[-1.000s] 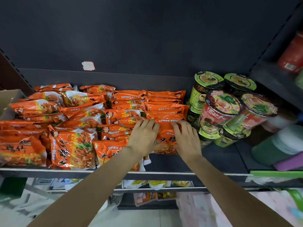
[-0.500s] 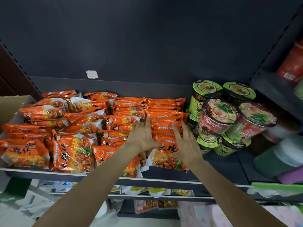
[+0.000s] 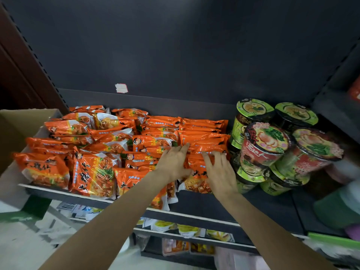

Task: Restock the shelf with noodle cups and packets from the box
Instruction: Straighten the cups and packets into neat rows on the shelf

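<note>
Noodle packets in crinkled orange foil [image 3: 109, 149] fill the left and middle of a dark metal shelf [image 3: 229, 205], stacked in rows from the back wall to the front lip, as seen from the head camera. A person's left hand [image 3: 172, 163] and right hand [image 3: 219, 172] lie flat on the rightmost row, fingers straight and spread, pressing rather than gripping; neither hand holds anything. The packet under them [image 3: 196, 183] stands at the front of that row, just beside a pile of round noodle cups with green and red printed lids [image 3: 266, 145] that lean on one another at the right end of the shelf.

Judging by the pose, the step in hand is squaring up packets already placed, not fetching new stock. The next move probably calls for letting go and reaching left to the brown cardboard box [image 3: 23, 121], of which only a flap and one wall show at the frame's edge.

Its contents are out of sight, so how much stock remains cannot be told. The palms hide part of the front packet, and the cups at the bottom of the pile are largely covered by those above. Items at the far right are blurred, and goods on the lower shelf [image 3: 187, 229] are too cut off to identify.
</note>
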`<state>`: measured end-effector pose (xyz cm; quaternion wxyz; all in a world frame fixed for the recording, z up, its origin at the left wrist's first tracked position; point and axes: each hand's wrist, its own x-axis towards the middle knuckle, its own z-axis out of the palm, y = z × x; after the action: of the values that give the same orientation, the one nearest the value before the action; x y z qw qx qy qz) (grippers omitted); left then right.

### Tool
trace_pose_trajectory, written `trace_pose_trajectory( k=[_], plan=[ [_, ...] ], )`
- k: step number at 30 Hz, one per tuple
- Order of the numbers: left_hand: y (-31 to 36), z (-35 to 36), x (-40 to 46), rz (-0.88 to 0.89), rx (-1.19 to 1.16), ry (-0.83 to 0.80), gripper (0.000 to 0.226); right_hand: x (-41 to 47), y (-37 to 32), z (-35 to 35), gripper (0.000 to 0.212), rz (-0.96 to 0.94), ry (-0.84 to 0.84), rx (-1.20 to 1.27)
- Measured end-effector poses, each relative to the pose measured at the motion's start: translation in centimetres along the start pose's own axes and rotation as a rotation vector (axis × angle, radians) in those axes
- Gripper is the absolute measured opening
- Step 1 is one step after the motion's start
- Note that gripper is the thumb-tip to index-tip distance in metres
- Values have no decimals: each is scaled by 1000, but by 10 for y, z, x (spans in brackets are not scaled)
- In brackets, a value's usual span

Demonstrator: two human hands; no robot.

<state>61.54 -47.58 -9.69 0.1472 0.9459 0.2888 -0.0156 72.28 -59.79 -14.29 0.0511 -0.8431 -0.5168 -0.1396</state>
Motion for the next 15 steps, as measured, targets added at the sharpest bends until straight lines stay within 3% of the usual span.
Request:
trace_pose_trajectory(
  k=[4,7,12,15],
  plan=[
    [1,2,-2,-20,-39,-8,98,-2,-3,1,92,7,4,-13],
    [-1,-1,-1,-13,-210,-32,93,-7,3,-2,104,7,0,3],
    [-3,-12,4,-117,-653,27,74,-11,9,-8,113,-3,-4,-22],
    [0,-17,8,-127,-652,9,54,-9,8,-4,108,10,-38,25]
  ],
)
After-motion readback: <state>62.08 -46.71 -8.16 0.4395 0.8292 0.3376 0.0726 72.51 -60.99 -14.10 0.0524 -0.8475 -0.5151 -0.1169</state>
